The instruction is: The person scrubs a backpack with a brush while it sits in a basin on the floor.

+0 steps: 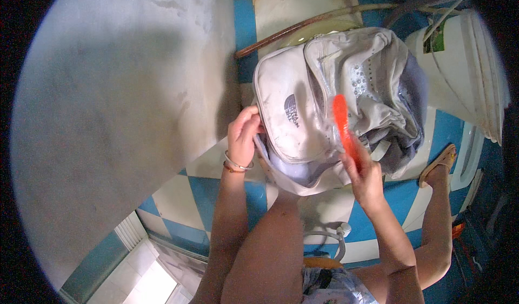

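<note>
A wet, light-coloured The North Face backpack (290, 89) lies before me, its fabric creased and its dark grey back part showing at the right. My left hand (243, 135) grips the left edge of its front pocket panel. In my right hand (365, 178) is an orange-red scrubbing brush (341, 109), blurred, held by its handle over the middle of the bag. The brush's bristles are hidden beneath it. Soapy-looking bubbles (359, 81) sit on the fabric beyond the brush. Part of a pale yellow basin (320, 30) shows behind the bag.
A large white bucket (458, 72) stands at the right, close to the bag. Behind the bag runs a brownish hose (292, 28). A pale wall panel (121, 81) fills the left side. On the blue and white tiles lies a grey hose with a shower head (344, 229).
</note>
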